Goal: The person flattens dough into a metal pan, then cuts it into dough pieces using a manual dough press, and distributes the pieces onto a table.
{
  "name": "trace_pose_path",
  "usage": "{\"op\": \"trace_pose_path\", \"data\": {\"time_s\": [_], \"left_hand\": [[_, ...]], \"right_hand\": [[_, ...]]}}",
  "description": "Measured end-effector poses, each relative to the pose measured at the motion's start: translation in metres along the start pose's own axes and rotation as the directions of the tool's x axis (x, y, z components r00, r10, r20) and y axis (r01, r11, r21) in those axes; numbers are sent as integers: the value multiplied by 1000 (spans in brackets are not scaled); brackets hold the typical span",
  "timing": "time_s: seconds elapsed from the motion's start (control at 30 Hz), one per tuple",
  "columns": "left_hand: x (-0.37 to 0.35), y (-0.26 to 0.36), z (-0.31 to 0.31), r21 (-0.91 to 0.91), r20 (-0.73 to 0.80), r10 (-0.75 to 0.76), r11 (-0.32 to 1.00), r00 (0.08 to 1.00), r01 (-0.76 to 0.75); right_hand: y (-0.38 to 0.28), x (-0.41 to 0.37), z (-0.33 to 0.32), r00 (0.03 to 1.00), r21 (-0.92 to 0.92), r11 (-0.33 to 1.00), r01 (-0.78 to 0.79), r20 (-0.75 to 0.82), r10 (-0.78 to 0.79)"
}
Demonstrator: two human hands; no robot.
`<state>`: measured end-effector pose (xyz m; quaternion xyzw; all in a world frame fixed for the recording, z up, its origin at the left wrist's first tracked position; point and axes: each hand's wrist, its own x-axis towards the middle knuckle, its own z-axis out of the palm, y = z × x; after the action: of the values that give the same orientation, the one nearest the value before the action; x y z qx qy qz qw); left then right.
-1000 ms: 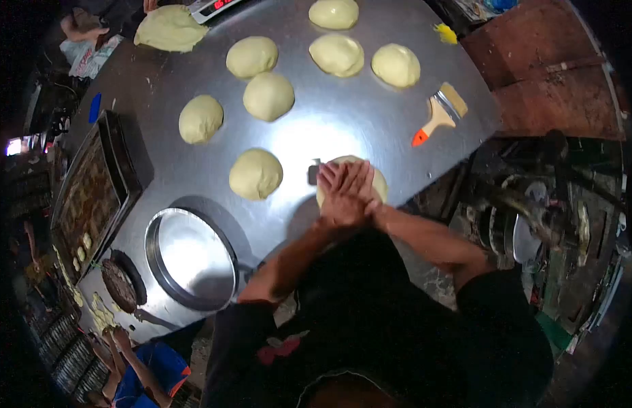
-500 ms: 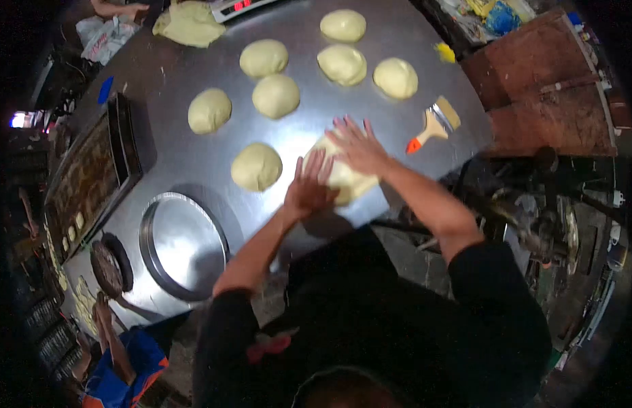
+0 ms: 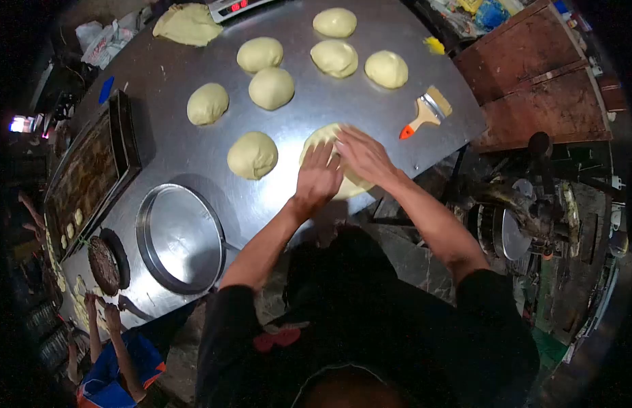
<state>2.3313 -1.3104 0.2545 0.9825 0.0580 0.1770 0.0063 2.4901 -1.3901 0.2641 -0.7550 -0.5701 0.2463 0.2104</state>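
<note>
Under my two hands lies a flattened round of pale yellow dough point(image 3: 353, 187) near the front edge of the metal table point(image 3: 194, 156). My left hand point(image 3: 321, 178) rests flat on its left part, fingers stretched out. On the upper right part lies my right hand point(image 3: 363, 155), fingers extended and close to the left fingertips. Just left of my left hand sits a dough ball point(image 3: 253, 156). Several more balls stand farther back, among them one dough ball point(image 3: 271, 88) near the middle. A brush point(image 3: 427, 111) with an orange-tipped handle lies right of my right hand.
A round metal pan point(image 3: 180, 238) stands at the left, near a dark tray point(image 3: 92, 177) and a round dish of brown filling point(image 3: 104, 265). At the far edge are a scale point(image 3: 234, 7) and a dough sheet point(image 3: 187, 24). Another person's hands point(image 3: 102, 306) work at lower left.
My hands have drawn closer together on the dough, the right one turning inward. The other person's hands at lower left have shifted; the hand at the top left is out of view.
</note>
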Motion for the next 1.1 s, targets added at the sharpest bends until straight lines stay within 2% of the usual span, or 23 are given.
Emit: {"op": "trace_pose_path", "data": {"time_s": [0.03,0.07,0.1,0.13,0.17,0.23,0.27,0.33,0.4,0.5,0.57,0.6,0.63,0.67,0.7,0.77,0.8,0.83,0.87,0.9,0.97,1.07,1.1], "left_hand": [[2,3,0,231,76,104,965,992,-120],[-18,6,44,61,18,2,998,1000,-3],[-26,9,42,-28,140,-123,991,982,129],[-42,11,49,-26,161,-140,989,977,146],[-41,4,62,-17,156,-171,984,973,176],[-34,4,43,-94,254,-192,971,948,222],[-39,15,40,-108,335,-203,962,920,251],[-28,25,38,-100,375,-220,956,901,275],[-33,59,26,-167,627,-11,975,779,148],[-33,70,20,-127,628,-72,973,775,193],[-48,73,25,-101,534,-70,984,843,145],[-48,72,26,-163,556,-57,971,829,177],[-47,77,36,-166,694,-32,965,719,202],[-51,77,48,-184,533,-94,957,841,224],[-57,82,54,-218,362,-155,945,919,245],[-51,69,33,-317,512,-61,914,857,254],[-49,58,27,-433,425,-57,864,904,258],[-43,53,24,-388,550,-160,820,820,421],[-62,57,49,-349,262,-293,860,919,374],[-70,49,43,-358,268,-275,861,923,360],[-83,36,18,-245,21,-215,946,976,213],[-77,33,1,-243,5,-211,948,977,206],[-70,24,-9,-235,4,-194,953,981,189]], "right_hand": [[-1,10,9,965,38,980,194,-185,-184],[12,11,22,964,42,978,204,-183,-193],[35,10,39,966,-174,962,211,-116,-232],[47,19,47,965,-382,899,215,-57,-255],[45,46,30,955,-408,881,242,-62,-291],[29,46,25,985,-513,851,114,170,-29],[37,49,28,986,-351,929,117,154,-66],[28,55,48,995,-368,927,81,91,-50],[17,61,61,995,-366,926,97,50,-84],[11,94,54,992,-495,862,110,104,-67],[-3,77,82,995,-411,908,80,94,-45],[-10,70,113,997,-554,829,72,42,-58],[-18,69,129,996,-690,722,57,-9,-87],[-53,65,113,999,-422,907,13,-35,-30],[-56,76,116,997,-419,908,6,-66,-37],[-56,79,111,993,-391,918,62,-66,-95],[-52,78,110,988,-381,919,102,-70,-139],[-49,73,98,988,-390,917,82,-90,-127],[-45,59,88,987,-303,946,117,-66,-144],[-37,47,78,985,-213,965,154,-43,-167],[26,-5,71,997,-396,917,47,-33,-65],[42,-34,63,993,-409,909,83,-45,-111],[34,-30,58,1000,-303,953,11,5,-10]]}}
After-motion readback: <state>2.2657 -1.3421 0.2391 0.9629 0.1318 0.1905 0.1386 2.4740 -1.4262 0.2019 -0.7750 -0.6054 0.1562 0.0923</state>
